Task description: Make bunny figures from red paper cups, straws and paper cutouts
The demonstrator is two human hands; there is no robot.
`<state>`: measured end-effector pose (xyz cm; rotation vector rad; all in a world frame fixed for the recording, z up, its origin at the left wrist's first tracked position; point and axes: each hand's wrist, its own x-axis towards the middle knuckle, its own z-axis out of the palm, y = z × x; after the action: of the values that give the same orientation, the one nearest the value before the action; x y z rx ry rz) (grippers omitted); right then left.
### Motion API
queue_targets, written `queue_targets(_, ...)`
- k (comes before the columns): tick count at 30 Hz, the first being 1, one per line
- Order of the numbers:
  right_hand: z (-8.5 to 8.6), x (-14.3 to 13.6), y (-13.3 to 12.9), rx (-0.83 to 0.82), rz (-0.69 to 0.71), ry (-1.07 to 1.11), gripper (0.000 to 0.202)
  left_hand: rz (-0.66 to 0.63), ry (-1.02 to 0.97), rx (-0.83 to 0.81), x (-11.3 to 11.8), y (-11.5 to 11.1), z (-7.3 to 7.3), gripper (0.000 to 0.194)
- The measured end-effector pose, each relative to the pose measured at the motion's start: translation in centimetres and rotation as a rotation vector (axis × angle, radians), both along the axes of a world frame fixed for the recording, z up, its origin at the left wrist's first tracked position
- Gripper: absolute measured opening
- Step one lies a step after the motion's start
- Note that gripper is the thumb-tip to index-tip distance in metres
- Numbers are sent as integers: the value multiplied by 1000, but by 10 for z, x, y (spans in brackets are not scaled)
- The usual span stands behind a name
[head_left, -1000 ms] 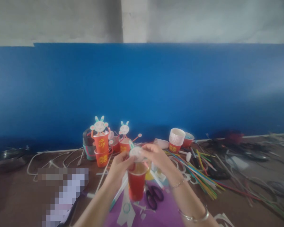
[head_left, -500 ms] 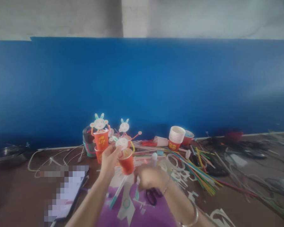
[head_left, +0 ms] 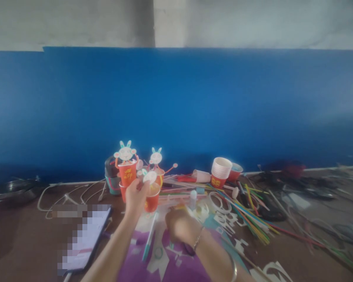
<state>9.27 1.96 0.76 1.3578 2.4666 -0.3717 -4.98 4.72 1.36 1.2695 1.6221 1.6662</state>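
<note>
My left hand (head_left: 136, 196) pinches a small white paper rabbit head (head_left: 149, 176) at the mouth of an orange paper cup (head_left: 151, 199). My right hand (head_left: 179, 224) is curled low over the purple sheet (head_left: 135, 266), its fingers blurred, so what they hold, if anything, is hidden. White paper scraps and a teal-ended marker (head_left: 149, 239) lie on the sheet between my hands. Behind my left hand stand an orange cup with a rabbit figure (head_left: 125, 153) and another rabbit figure (head_left: 155, 157). Dark scissor handles (head_left: 188, 249) are partly under my right hand.
A phone (head_left: 85, 241) lies at the left. Stacked paper cups (head_left: 221, 172) stand at the back right beside another cup (head_left: 235, 171). Coloured sticks (head_left: 250, 219), paper cut-outs (head_left: 228, 219) and cables (head_left: 317, 223) spread over the right side. A glue stick (head_left: 193, 198) stands behind my right hand.
The orange cup by my left hand has shifted slightly left and now sits more upright. My right hand has moved a little lower and left, covering more of the scissors.
</note>
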Motion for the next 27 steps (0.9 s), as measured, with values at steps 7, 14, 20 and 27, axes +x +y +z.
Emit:
queue_targets(7, -5, -2, 5, -43, 36, -87, 13, -39, -18, 8, 7, -3, -3, 25)
queue_targets(14, 0, 16, 1, 37, 60, 140, 15, -101, -145, 50, 11, -2, -8, 30)
queue_targets(20, 13, 29, 3, -8, 35, 339, 19, -219, -310, 107, 16, 8, -17, 66)
queue_targets(27, 22, 34, 6, 4, -45, 496, 22, -222, -369, 116, 17, 10, -23, 65)
